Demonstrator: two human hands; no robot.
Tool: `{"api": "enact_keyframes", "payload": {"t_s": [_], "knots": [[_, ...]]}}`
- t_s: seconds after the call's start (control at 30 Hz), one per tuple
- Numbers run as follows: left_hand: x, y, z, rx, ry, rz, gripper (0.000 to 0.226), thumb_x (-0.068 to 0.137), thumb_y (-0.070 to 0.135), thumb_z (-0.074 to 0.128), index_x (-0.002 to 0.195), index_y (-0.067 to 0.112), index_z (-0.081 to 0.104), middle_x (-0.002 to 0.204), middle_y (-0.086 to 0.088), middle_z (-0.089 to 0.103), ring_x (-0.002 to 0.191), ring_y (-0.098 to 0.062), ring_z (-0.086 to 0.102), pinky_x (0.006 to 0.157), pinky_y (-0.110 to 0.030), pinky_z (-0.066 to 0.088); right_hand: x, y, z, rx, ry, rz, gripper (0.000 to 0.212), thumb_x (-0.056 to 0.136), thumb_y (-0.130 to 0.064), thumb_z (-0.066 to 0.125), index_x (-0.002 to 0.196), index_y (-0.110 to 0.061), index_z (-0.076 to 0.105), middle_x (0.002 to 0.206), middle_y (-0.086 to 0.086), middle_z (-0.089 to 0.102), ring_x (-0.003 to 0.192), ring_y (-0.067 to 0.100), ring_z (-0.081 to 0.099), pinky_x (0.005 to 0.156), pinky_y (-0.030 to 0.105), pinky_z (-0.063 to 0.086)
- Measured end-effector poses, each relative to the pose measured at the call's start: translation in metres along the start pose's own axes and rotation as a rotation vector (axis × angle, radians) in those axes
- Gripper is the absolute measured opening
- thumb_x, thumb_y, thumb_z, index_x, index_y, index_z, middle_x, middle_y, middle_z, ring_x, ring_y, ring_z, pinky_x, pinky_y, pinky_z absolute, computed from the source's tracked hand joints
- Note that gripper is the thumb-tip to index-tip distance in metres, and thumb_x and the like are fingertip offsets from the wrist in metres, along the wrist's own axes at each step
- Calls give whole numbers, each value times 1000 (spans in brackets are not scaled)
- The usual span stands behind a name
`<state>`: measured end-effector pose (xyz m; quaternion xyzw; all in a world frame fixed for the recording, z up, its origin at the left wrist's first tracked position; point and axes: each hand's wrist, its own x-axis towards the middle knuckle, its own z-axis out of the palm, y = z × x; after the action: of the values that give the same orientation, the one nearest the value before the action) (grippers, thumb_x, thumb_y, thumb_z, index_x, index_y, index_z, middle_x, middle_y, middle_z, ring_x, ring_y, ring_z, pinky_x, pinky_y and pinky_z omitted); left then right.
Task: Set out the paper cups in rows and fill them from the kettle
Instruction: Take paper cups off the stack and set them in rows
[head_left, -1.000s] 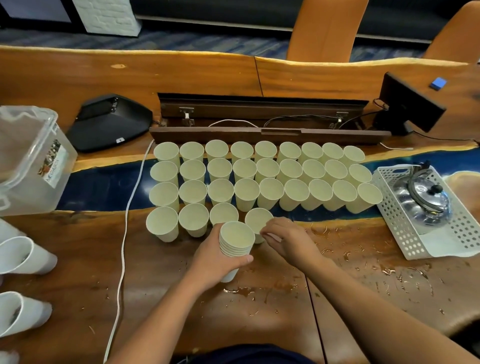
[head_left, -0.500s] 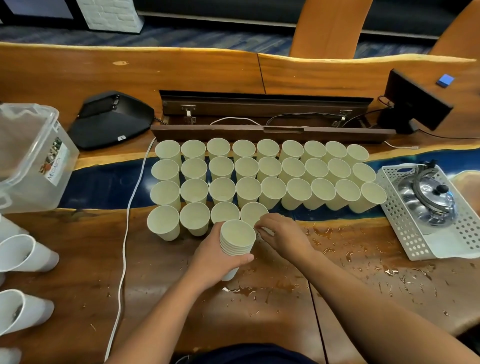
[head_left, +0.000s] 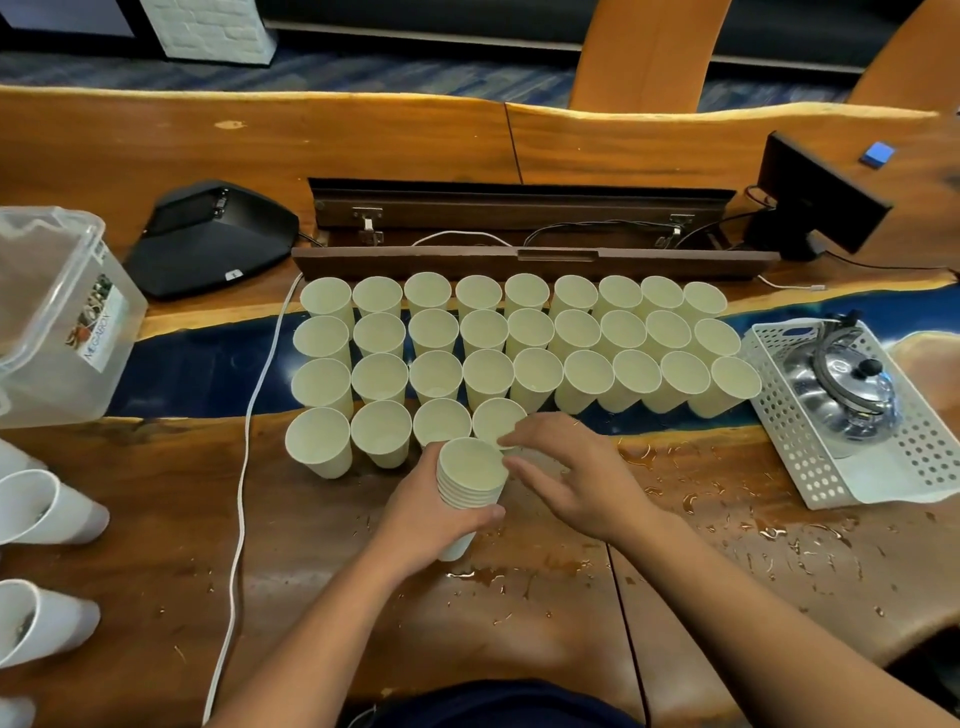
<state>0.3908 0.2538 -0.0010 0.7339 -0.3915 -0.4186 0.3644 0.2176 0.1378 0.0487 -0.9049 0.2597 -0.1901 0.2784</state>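
Cream paper cups (head_left: 483, 332) stand upright in three full rows on the wooden table, and a shorter front row (head_left: 382, 434) holds several more. My left hand (head_left: 431, 514) grips a nested stack of cups (head_left: 471, 475) just in front of that row. My right hand (head_left: 576, 478) hovers to the right of the stack, fingers spread, with its fingertips at the rim of the front row's last cup (head_left: 496, 420) and by the stack's top. The steel kettle (head_left: 841, 395) sits in a white perforated basket (head_left: 831, 483) at the right.
A clear plastic box (head_left: 52, 322) stands at the left, with white cups (head_left: 47, 509) lying on their sides below it. A white cable (head_left: 241, 493) runs down the table left of the rows. Water drops (head_left: 727, 493) spot the wood near the basket. A black device (head_left: 213, 234) sits behind.
My right hand set a cup at the end of the front row, let go of it and drew back toward the stack. The left hand kept holding the stack.
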Motion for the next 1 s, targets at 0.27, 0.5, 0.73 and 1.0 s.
{"api": "enact_keyframes", "payload": {"t_s": [0.27, 0.5, 0.73, 1.0], "knots": [[1, 11, 17, 12, -65, 37, 71, 56, 49, 91, 110, 46, 45, 110, 23, 62, 102, 1, 60, 86, -28, 52, -13, -3, -15, -155, -343, -101, 27, 98, -27, 54, 120, -27, 68, 110, -4, 69, 100, 16, 59, 83, 31, 45], [5, 16, 32, -1, -78, 77, 79, 53, 53, 90, 120, 44, 48, 114, 23, 64, 104, 2, 61, 90, -33, 53, -19, -7, -29, -259, -340, -102, 25, 96, -26, 52, 110, -22, 71, 95, 5, 70, 87, 26, 61, 72, 40, 51], [8, 30, 39, -13, -107, 129, 79, 56, 48, 91, 121, 45, 47, 109, 33, 59, 104, 6, 59, 85, -20, 50, -25, 0, -39, -234, -275, -78, 22, 94, -29, 54, 104, -23, 73, 90, 1, 70, 80, 25, 61, 72, 41, 50], [8, 31, 39, 7, -144, 135, 83, 57, 53, 89, 125, 46, 43, 116, 27, 59, 110, 3, 57, 93, -27, 50, -23, 0, -48, -182, -226, -60, 17, 89, -33, 66, 100, -24, 77, 97, -9, 75, 91, 17, 66, 86, 40, 47]]}}
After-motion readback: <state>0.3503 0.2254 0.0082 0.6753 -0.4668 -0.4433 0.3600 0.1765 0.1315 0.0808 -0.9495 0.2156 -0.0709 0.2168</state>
